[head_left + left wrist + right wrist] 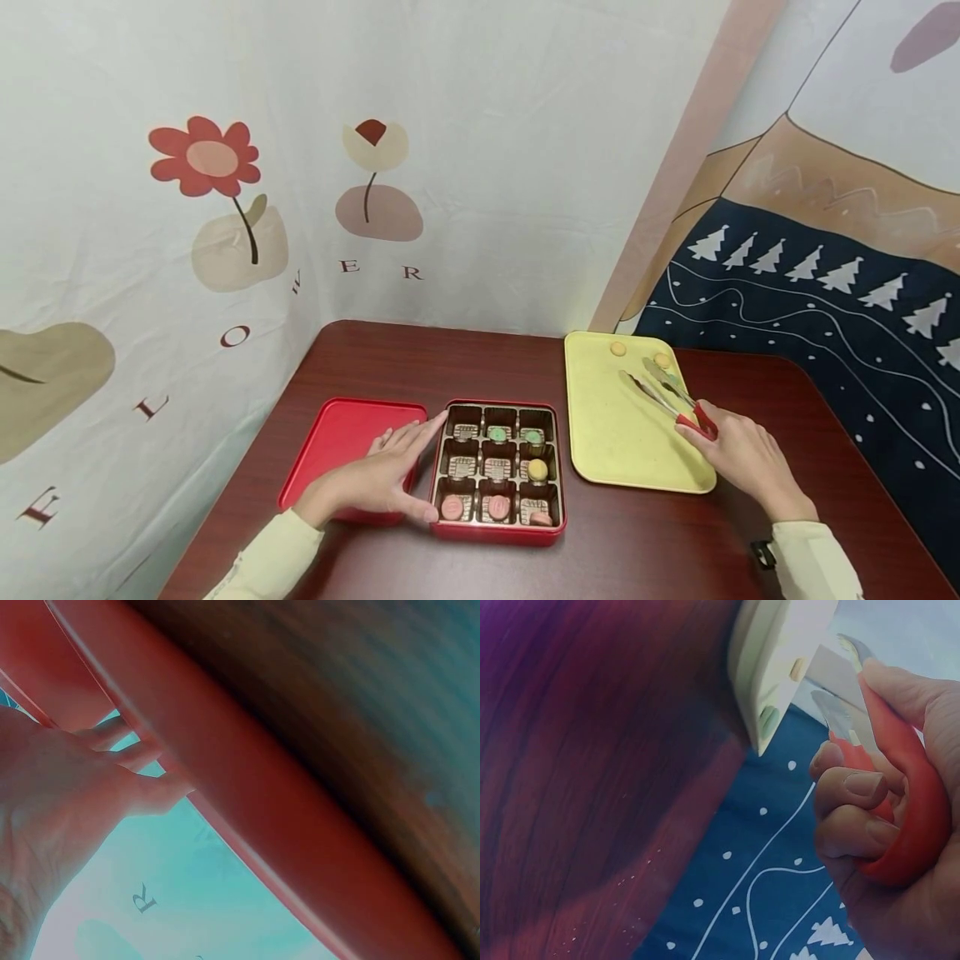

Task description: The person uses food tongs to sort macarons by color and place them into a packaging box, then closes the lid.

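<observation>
My left hand rests against the left side of a red box, fingers extended and thumb at its near corner. Inside the box, a divided insert holds two green macarons in the far row, a yellow macaron at middle right, and pink macarons along the near row; the near-right one is tilted. My right hand grips red-handled tongs above a yellow tray. The tong tips are apart, near a yellow macaron and a partly hidden green one at the tray's far right.
Another yellow macaron lies at the tray's far edge. A red lid lies left of the box, partly beneath my left hand. The brown table meets a printed curtain at the back.
</observation>
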`<state>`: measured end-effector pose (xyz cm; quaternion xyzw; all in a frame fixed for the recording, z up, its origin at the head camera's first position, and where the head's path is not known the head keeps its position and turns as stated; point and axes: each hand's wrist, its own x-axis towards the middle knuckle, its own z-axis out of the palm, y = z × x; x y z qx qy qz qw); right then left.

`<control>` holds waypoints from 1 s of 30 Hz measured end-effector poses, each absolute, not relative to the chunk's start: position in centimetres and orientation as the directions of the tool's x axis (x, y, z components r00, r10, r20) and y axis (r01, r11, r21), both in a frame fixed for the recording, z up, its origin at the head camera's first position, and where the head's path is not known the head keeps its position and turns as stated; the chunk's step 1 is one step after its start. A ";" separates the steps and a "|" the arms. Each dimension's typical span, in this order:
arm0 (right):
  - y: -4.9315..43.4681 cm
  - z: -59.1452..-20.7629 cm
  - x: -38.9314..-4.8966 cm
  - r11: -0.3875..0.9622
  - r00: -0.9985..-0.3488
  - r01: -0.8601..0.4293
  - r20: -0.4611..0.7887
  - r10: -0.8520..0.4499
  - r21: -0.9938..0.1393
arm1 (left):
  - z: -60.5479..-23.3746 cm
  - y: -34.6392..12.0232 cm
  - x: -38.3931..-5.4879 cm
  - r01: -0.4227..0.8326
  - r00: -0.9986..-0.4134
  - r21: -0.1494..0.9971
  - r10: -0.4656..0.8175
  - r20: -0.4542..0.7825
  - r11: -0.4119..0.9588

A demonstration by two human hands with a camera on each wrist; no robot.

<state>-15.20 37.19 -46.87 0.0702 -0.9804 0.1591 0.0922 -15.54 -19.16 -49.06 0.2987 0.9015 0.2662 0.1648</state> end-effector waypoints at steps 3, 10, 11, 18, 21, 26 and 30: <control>37.6 -47.0 -15.3 0.941 -0.975 -0.158 0.199 -0.100 -0.300 | -49.1 -19.2 -15.5 0.448 -0.768 0.578 0.624 -0.141 0.682; 38.3 -47.1 -15.3 0.943 -0.977 -0.149 0.191 -0.094 -0.298 | -49.0 -19.2 -15.5 0.450 -0.767 0.577 0.626 -0.140 0.681; 38.4 -47.2 -15.3 0.943 -0.978 -0.147 0.188 -0.093 -0.298 | -49.0 -19.2 -15.5 0.450 -0.768 0.578 0.625 -0.140 0.681; 38.8 -47.4 -15.4 0.948 -0.982 -0.129 0.174 -0.079 -0.293 | -48.9 -19.2 -15.4 0.451 -0.769 0.576 0.625 -0.138 0.682; 38.9 -47.5 -15.5 0.948 -0.980 -0.128 0.181 -0.077 -0.292 | -48.9 -19.2 -15.4 0.451 -0.769 0.576 0.625 -0.138 0.682; 39.1 -47.7 -15.5 0.952 -0.982 -0.114 0.175 -0.065 -0.285 | -48.9 -19.1 -15.4 0.452 -0.767 0.579 0.627 -0.135 0.678; 39.3 -47.7 -15.6 0.954 -0.986 -0.099 0.158 -0.055 -0.284 | -48.9 -19.2 -15.3 0.452 -0.768 0.579 0.626 -0.134 0.678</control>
